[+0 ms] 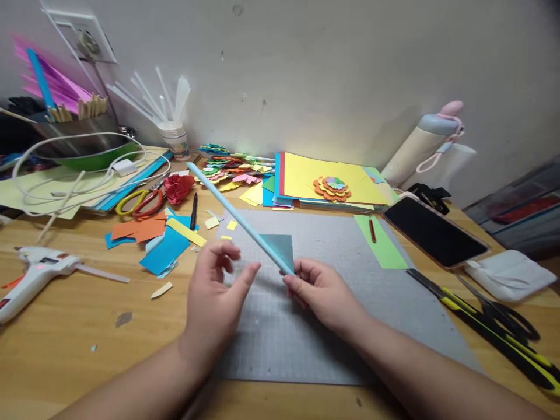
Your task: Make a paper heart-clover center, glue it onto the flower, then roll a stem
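Note:
A thin light-blue rolled paper tube (236, 214) slants up to the left above the grey cutting mat (324, 344). My right hand (321, 291) pinches its lower end between thumb and fingers. A small triangle of blue-grey paper (280, 248) shows right behind the tube near that grip; whether it is joined to the tube I cannot tell. To the left of the tube, my left hand (219, 286) holds nothing, its fingers curved and its thumb apart from them.
On the left lie a glue gun (44, 268), scissors (142, 201) and paper scraps (166, 251). Stacked paper (301, 175) bearing a layered paper flower (331, 189) stands at the back. A phone (435, 230), a yellow-black cutter (485, 329) and black scissors (503, 315) lie on the right.

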A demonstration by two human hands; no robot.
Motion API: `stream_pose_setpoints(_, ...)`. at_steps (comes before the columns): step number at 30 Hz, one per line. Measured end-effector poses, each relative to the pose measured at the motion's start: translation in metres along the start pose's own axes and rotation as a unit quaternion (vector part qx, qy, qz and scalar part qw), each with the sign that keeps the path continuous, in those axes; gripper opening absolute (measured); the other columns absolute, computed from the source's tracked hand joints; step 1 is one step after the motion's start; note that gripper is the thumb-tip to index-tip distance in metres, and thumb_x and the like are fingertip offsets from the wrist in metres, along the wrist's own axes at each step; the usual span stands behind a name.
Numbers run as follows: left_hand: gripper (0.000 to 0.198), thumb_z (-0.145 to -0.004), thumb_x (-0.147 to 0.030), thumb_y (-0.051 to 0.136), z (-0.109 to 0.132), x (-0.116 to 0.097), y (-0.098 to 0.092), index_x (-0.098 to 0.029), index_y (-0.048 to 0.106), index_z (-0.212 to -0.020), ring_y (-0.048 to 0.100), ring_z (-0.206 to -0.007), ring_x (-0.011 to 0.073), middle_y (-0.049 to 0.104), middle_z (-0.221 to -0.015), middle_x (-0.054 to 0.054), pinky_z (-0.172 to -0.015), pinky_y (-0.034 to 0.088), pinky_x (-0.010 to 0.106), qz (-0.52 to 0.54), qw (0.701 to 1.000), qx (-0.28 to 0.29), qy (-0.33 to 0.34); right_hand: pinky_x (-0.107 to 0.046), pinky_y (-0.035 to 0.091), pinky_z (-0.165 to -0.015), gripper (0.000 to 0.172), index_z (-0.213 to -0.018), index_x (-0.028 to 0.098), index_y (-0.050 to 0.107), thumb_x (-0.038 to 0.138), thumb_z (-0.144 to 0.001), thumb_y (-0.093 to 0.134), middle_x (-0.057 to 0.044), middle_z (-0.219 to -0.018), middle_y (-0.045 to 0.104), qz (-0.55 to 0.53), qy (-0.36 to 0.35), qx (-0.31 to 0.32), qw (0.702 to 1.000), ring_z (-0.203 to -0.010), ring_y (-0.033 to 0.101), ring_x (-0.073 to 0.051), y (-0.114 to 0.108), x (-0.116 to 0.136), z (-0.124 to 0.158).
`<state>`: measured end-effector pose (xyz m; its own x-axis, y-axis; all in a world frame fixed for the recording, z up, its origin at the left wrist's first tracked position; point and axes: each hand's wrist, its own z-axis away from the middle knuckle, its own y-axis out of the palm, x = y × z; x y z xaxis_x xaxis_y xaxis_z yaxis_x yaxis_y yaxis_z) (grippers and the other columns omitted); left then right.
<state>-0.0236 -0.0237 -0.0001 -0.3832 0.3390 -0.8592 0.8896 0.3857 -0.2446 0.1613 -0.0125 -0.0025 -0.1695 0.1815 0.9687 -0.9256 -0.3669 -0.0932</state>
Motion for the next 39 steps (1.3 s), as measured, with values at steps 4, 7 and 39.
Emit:
stream_pose_setpoints(4,0.021,-0.067,-0.033,0.076,0.002,-0.004,0.01,-0.018,0.066,-0.077,0.061,-0.066,0.0167,0.067,-0.071,0.002,-0.063,0.049,0.028,0.21,0.924,0.151,-0.282,-0.024,0.031,-0.05,0.016,-0.076,0.02,0.055,0.034,-0.078,0.063,0.005,-0.059,0.048,-0.04,0.011,0.024,0.999,-0.051,0.04,-0.01,0.019,-0.001,0.007)
stream_pose_setpoints(7,0.019,-0.065,-0.033,0.079,0.001,0.0,0.009,-0.017,0.071,-0.07,0.058,-0.062,0.0135,0.067,-0.065,0.001,-0.063,0.048,0.025,0.245,0.902,0.127,-0.332,-0.025,0.035,-0.055,0.014,-0.087,0.02,0.057,0.033,-0.083,0.058,0.003,-0.069,0.053,0.0,0.011,0.012,1.0,-0.058,0.045,-0.012,0.02,-0.002,0.012)
stream_pose_setpoints(39,0.014,-0.078,-0.026,0.072,-0.001,0.005,0.006,-0.015,0.075,-0.085,0.06,-0.067,0.0113,0.071,-0.076,0.003,-0.073,0.048,0.023,0.336,0.844,0.222,-0.354,-0.018,0.019,-0.036,0.038,-0.085,0.019,0.049,0.058,-0.086,0.049,0.009,-0.055,0.04,-0.161,0.132,0.104,0.973,-0.039,0.027,-0.005,0.027,-0.006,0.013)
